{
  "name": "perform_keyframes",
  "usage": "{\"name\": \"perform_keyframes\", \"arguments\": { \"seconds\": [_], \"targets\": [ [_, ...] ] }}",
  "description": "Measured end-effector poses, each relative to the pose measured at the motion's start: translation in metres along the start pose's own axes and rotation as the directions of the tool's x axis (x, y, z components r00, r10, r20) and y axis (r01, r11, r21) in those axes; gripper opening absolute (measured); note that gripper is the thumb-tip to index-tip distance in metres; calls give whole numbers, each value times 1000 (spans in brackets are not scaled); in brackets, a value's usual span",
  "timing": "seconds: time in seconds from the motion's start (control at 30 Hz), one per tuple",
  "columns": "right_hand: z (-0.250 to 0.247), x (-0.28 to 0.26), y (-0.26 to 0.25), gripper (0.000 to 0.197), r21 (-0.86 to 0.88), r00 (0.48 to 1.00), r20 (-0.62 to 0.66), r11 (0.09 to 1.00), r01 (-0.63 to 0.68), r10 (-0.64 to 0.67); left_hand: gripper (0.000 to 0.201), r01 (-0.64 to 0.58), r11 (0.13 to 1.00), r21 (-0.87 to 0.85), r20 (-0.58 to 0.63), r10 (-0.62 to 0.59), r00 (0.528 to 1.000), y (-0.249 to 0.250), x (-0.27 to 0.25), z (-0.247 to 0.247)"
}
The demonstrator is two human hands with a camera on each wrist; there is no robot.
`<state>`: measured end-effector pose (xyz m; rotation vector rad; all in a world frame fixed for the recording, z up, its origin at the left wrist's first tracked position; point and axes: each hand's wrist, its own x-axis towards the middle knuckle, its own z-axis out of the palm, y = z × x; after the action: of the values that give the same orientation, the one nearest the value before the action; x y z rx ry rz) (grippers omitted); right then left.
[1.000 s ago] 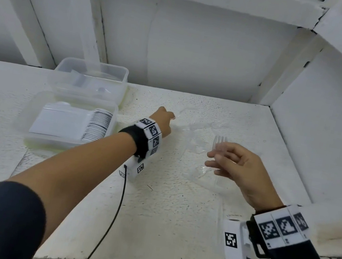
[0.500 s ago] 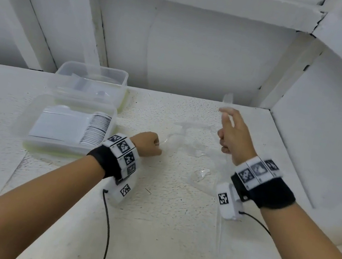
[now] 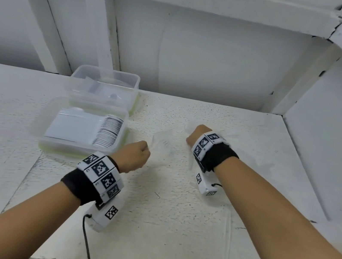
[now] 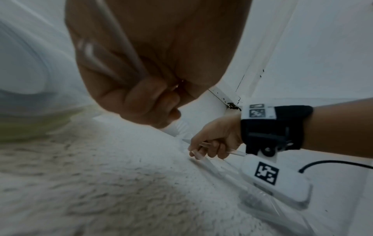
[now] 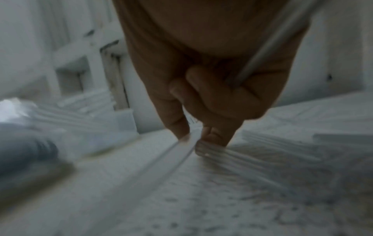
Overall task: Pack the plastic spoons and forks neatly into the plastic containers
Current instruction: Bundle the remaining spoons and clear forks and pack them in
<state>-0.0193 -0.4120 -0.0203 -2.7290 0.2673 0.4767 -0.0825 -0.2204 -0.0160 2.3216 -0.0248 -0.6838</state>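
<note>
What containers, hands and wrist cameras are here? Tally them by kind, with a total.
Plastic containers: 2, far container, near container
Hands: 2, left hand, right hand
Wrist cameras: 2, left wrist camera, right wrist camera
Total: 6
Clear cutlery: uncountable, too blurred.

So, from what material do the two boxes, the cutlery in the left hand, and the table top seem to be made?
The near container and the far container look like clear, glossy plastic: their contents show through the walls. The cutlery handle in the left hand seems to be transparent plastic too; skin shows through it. The table top looks matte, rough and speckled, perhaps painted; its base material is unclear.
</note>
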Motion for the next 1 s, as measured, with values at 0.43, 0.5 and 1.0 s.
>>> {"name": "perform_keyframes", "arguments": {
  "seconds": [0.43, 0.5, 1.0],
  "targets": [
    [-54, -91, 52, 17, 749, 901, 433, 551, -367, 11, 21, -216, 969, 118, -266, 240, 934, 85, 87, 13],
    [-57, -95, 65, 13, 827, 946, 320, 470, -308, 57, 25, -220, 965, 141, -216, 247, 945, 103, 102, 23],
    [-52, -50, 124, 12, 662, 944, 13, 705, -255, 329, 33, -124, 915, 384, 93, 95, 991, 117, 128, 52]
  ]
}}
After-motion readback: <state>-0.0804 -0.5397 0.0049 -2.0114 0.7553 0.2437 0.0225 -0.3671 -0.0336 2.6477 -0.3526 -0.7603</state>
